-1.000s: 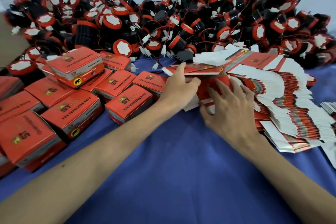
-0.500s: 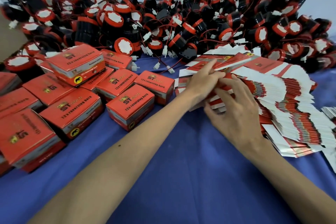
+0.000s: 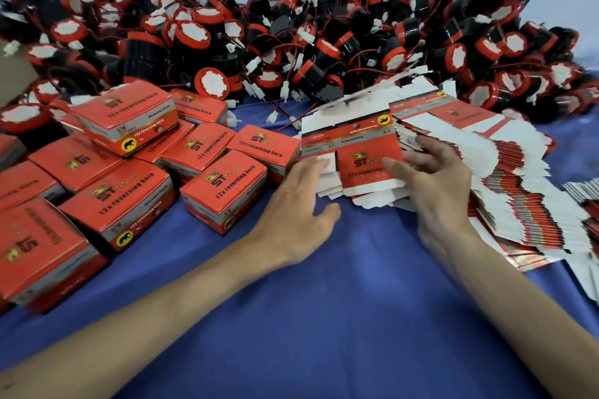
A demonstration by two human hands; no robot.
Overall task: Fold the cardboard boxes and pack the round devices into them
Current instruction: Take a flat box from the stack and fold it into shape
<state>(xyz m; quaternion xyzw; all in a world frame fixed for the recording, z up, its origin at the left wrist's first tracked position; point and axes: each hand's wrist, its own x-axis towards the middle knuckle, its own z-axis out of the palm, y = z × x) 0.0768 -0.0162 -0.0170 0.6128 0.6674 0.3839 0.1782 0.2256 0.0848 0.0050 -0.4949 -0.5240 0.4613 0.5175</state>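
The right hand (image 3: 437, 185) pinches a flat box (image 3: 356, 142) by its right edge. The thumb lies on the red front. The fingers go behind the card, so their tips are hidden. The flat box is tipped up, just in front of the stack of flat boxes (image 3: 525, 204).

The left hand (image 3: 291, 223) is spread wide and holds nothing. Its fingertips touch white flaps at the lower left of the flat box. I cannot tell if those flaps belong to that box or to the ones under it.

The stack runs off the right side. The folded boxes (image 3: 223, 188) sit on the left, and some are cut off at the edge. The words on them are blurry. The round devices (image 3: 324, 42) are heaped at the back, partly hidden behind the boxes. All of it lies on a blue cloth (image 3: 324, 317).
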